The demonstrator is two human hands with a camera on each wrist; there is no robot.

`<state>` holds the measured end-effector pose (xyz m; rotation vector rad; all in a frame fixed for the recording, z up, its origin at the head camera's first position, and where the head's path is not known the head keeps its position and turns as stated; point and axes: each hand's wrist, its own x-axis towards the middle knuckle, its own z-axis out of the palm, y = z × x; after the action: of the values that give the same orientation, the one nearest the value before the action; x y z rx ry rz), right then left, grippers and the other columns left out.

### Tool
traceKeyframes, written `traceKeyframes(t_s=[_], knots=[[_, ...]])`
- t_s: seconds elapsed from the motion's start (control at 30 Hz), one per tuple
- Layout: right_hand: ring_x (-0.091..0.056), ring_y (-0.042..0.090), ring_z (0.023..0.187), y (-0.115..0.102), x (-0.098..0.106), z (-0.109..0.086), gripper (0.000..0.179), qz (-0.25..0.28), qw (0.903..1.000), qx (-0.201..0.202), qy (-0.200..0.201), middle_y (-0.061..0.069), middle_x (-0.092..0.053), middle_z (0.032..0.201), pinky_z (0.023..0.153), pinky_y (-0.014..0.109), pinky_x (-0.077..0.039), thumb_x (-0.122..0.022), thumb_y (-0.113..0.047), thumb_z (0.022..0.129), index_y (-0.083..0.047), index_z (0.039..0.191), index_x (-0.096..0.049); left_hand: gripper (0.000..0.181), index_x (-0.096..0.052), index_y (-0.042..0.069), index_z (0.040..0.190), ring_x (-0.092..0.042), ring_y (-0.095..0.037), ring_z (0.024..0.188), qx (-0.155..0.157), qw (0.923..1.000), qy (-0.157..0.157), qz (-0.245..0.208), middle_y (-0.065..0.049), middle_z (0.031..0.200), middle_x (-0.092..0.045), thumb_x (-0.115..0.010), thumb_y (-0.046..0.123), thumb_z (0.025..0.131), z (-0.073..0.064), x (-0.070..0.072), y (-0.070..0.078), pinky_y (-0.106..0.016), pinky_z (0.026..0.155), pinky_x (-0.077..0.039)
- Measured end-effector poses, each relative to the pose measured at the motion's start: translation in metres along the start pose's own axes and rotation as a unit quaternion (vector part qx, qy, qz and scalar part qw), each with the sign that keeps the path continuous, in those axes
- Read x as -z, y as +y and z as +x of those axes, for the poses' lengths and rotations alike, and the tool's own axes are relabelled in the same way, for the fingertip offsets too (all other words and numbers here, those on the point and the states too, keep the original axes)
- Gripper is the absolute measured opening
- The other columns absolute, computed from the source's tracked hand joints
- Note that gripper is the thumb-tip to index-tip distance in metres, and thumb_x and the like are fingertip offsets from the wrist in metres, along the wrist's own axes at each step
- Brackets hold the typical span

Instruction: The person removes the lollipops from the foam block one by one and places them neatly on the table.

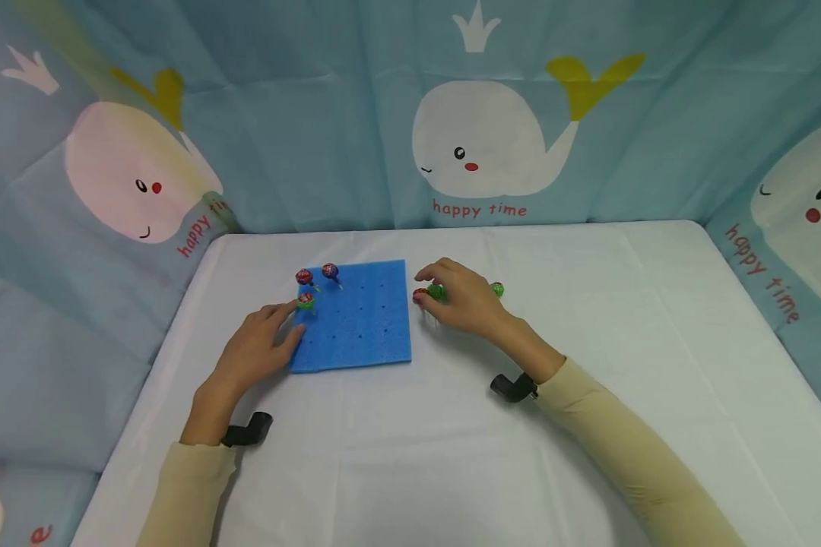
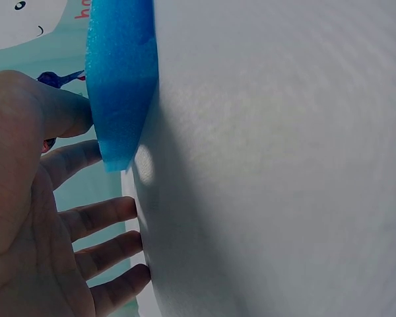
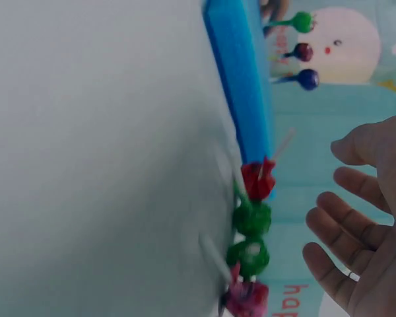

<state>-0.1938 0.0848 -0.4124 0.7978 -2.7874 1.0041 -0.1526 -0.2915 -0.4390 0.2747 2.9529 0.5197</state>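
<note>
A blue foam board (image 1: 362,342) dotted with small holes lies on the table. Three lollipops stand in its upper left part: a red one (image 1: 304,276), a dark purple-red one (image 1: 330,270) and a green-and-red one (image 1: 305,301). My left hand (image 1: 256,346) rests at the board's left side, its thumb and forefinger touching the foam. Over a row of loose lollipops right of the board hovers my right hand (image 1: 461,300), fingers loosely bent. In the right wrist view, a red lollipop (image 3: 258,179), green ones (image 3: 252,219) and a pink one (image 3: 246,298) lie apart from the fingers.
White cloth (image 1: 410,456) covers the table. A blue curtain (image 1: 356,152) printed with whales hangs behind it and along both sides. Each wrist carries a black camera mount (image 1: 513,387).
</note>
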Motion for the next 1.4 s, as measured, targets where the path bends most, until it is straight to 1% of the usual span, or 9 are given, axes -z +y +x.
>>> traceKeyframes(t_s=[0.07,0.23,0.43,0.57,0.7,1.0,1.2,1.3,1.4], knots=[[-0.071,0.029,0.109,-0.004,-0.003,0.003,0.031,0.004,1.0000,0.008,0.001,0.014,-0.072,0.124,0.091,0.043,-0.061,-0.071,-0.024,0.100,-0.007,0.126,-0.072,0.060,-0.043,0.005,0.160,-0.043,-0.055,0.145,-0.001,1.0000,0.002,0.000,-0.031,0.158,-0.046,-0.053,0.036,0.110,0.001,0.001,0.000,-0.075,0.117,-0.039],[-0.071,0.029,0.114,-0.013,-0.011,0.011,0.032,0.026,0.9995,0.019,0.004,0.014,-0.071,0.126,0.092,0.042,-0.062,-0.071,-0.022,0.101,-0.006,0.129,-0.070,0.060,-0.044,0.005,0.160,-0.043,-0.055,0.145,-0.005,1.0000,0.003,0.002,-0.032,0.158,-0.046,-0.052,0.036,0.110,0.002,0.003,-0.001,-0.075,0.116,-0.039],[-0.071,0.025,0.113,-0.027,-0.022,0.019,0.035,0.039,0.9989,0.022,-0.014,0.013,-0.071,0.126,0.086,0.038,-0.063,-0.070,-0.025,0.101,-0.007,0.131,-0.070,0.060,-0.044,0.003,0.159,-0.043,-0.056,0.144,-0.005,1.0000,0.003,-0.006,-0.033,0.157,-0.046,-0.052,0.035,0.109,0.002,0.000,0.001,-0.076,0.115,-0.040],[-0.071,0.023,0.115,-0.034,-0.028,0.024,0.035,0.035,0.9987,0.027,-0.025,0.011,-0.072,0.129,0.092,0.039,-0.063,-0.070,-0.026,0.102,-0.007,0.132,-0.069,0.060,-0.044,0.004,0.160,-0.044,-0.056,0.144,-0.007,0.9999,0.007,-0.011,-0.033,0.157,-0.047,-0.052,0.036,0.109,0.002,-0.004,0.000,-0.075,0.115,-0.040],[-0.072,0.026,0.116,-0.041,-0.036,0.029,0.035,0.051,0.9977,0.034,-0.029,0.012,-0.072,0.131,0.095,0.041,-0.063,-0.071,-0.024,0.102,-0.007,0.132,-0.069,0.060,-0.045,0.004,0.159,-0.045,-0.055,0.144,-0.004,0.9999,0.011,-0.012,-0.032,0.157,-0.048,-0.053,0.036,0.109,0.000,-0.005,0.000,-0.075,0.114,-0.041],[-0.071,0.025,0.120,-0.054,-0.053,0.047,0.040,0.075,0.9937,0.052,-0.066,0.008,-0.068,0.138,0.098,0.040,-0.061,-0.069,-0.028,0.104,-0.009,0.139,-0.066,0.059,-0.046,0.005,0.159,-0.046,-0.055,0.144,-0.006,0.9999,0.016,-0.001,-0.031,0.156,-0.049,-0.053,0.036,0.109,0.001,-0.001,0.005,-0.075,0.114,-0.042],[-0.071,0.026,0.121,-0.058,-0.061,0.058,0.041,0.074,0.9927,0.050,-0.080,0.010,-0.067,0.141,0.102,0.040,-0.060,-0.068,-0.027,0.105,-0.008,0.140,-0.064,0.059,-0.046,0.006,0.159,-0.045,-0.055,0.144,-0.006,0.9999,0.013,-0.006,-0.031,0.157,-0.048,-0.054,0.036,0.109,0.004,-0.001,0.012,-0.075,0.114,-0.042],[-0.071,0.026,0.121,-0.064,-0.069,0.066,0.041,0.070,0.9927,0.056,-0.081,0.010,-0.067,0.141,0.102,0.040,-0.061,-0.068,-0.027,0.105,-0.009,0.141,-0.064,0.059,-0.045,0.004,0.159,-0.045,-0.056,0.144,-0.003,0.9999,0.014,-0.004,-0.031,0.157,-0.048,-0.054,0.035,0.109,0.002,0.000,0.009,-0.076,0.114,-0.042],[-0.071,0.023,0.120,-0.072,-0.077,0.072,0.044,0.047,0.9945,0.053,-0.078,0.009,-0.068,0.140,0.098,0.038,-0.062,-0.068,-0.028,0.104,-0.012,0.145,-0.061,0.059,-0.045,0.004,0.159,-0.045,-0.057,0.143,-0.004,0.9999,0.013,-0.004,-0.032,0.157,-0.049,-0.054,0.034,0.109,-0.001,0.001,0.004,-0.076,0.113,-0.042]])
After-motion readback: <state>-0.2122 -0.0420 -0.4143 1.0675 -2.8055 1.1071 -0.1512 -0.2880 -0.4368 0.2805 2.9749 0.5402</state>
